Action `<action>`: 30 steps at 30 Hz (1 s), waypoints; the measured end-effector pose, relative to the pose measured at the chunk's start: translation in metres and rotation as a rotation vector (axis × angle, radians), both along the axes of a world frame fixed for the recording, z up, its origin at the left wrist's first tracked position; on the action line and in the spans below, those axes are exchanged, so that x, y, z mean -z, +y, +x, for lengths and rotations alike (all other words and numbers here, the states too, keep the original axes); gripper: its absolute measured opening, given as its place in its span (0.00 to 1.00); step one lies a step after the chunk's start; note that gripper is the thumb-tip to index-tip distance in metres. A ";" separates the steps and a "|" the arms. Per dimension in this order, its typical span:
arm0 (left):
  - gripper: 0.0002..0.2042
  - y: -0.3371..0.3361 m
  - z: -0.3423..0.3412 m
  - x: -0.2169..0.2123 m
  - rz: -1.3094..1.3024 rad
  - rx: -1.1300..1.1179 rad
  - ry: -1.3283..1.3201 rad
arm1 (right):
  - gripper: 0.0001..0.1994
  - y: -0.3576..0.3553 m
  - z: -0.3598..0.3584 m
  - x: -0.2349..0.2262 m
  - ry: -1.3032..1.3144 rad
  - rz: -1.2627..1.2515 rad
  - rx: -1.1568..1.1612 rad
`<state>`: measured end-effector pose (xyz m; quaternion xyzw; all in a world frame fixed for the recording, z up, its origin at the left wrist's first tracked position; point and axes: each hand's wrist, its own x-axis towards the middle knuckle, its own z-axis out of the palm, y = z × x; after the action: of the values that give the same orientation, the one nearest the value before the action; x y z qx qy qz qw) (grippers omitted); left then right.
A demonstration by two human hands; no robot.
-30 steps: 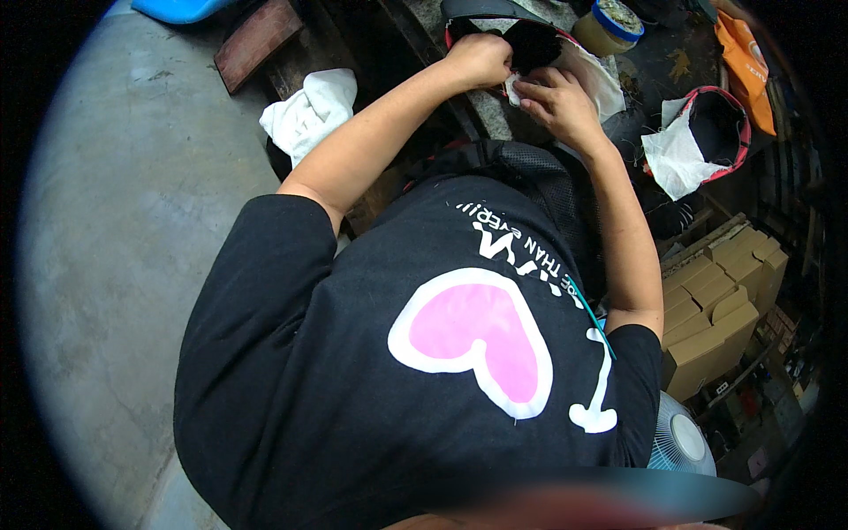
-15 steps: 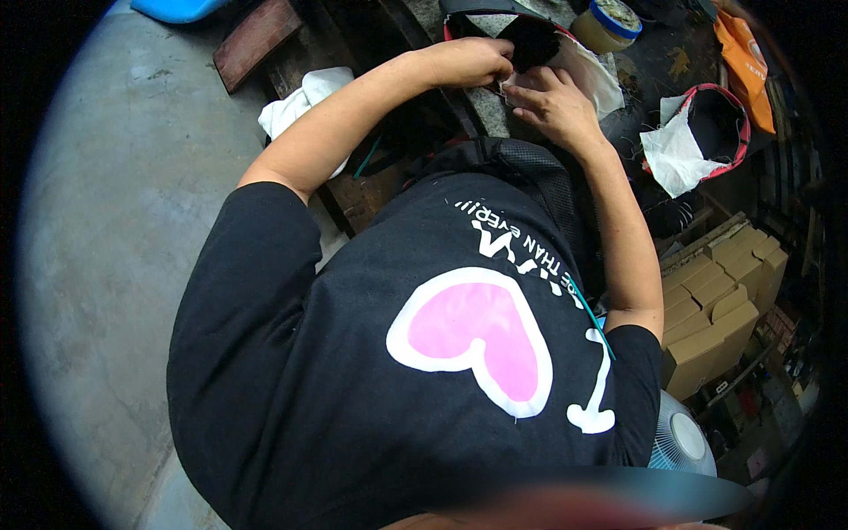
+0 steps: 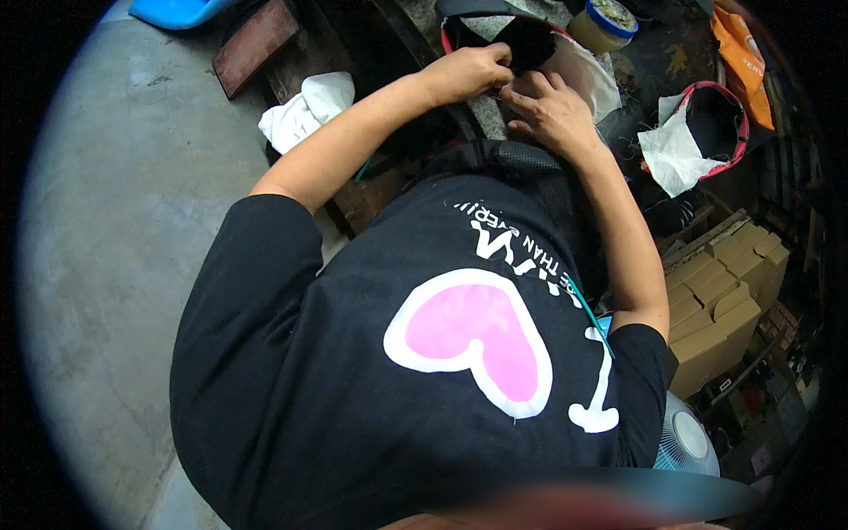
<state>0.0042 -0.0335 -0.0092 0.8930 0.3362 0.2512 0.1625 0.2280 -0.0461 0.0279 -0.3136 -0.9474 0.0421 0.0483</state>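
- A black T-shirt (image 3: pixel 353 397) with short, loose sleeves (image 3: pixel 256 256)
- A large pink heart (image 3: pixel 450 322) on the front, thickly edged in white
- White lettering (image 3: pixel 481 240), some bold, some smaller, between heart and hem
- A thin teal strip (image 3: pixel 590 315) across the shirt near the right sleeve
- Bare left hand (image 3: pixel 473 72) and right hand (image 3: pixel 558 113)

Fisheye head cam, L one of the pair, worn up top and aimed steeply down w/ a v. wide view! Black T-shirt (image 3: pixel 420 397) fills the ctr, close to the lens; out past it, up by the top edge, the L hand (image 3: pixel 468 72) and R hand (image 3: pixel 558 113) sit farther off. Concrete floor (image 3: pixel 115 265) takes pic's L side, cardboard boxes (image 3: pixel 717 305) the R, edges bending toward that dark round rim!
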 end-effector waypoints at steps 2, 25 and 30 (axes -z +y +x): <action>0.06 -0.009 0.000 0.005 -0.018 -0.096 -0.051 | 0.23 0.000 0.001 0.001 0.013 0.009 -0.003; 0.08 -0.031 0.021 0.000 -0.050 -0.295 0.019 | 0.15 0.003 0.014 -0.019 0.184 -0.345 -0.004; 0.11 -0.020 0.030 -0.029 -0.036 -0.247 -0.083 | 0.11 0.008 0.056 -0.063 0.525 -0.535 0.173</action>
<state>0.0337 -0.0538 0.0195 0.8307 0.4410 0.2997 0.1603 0.2839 -0.0385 0.0905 -0.3726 -0.8283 0.3623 0.2093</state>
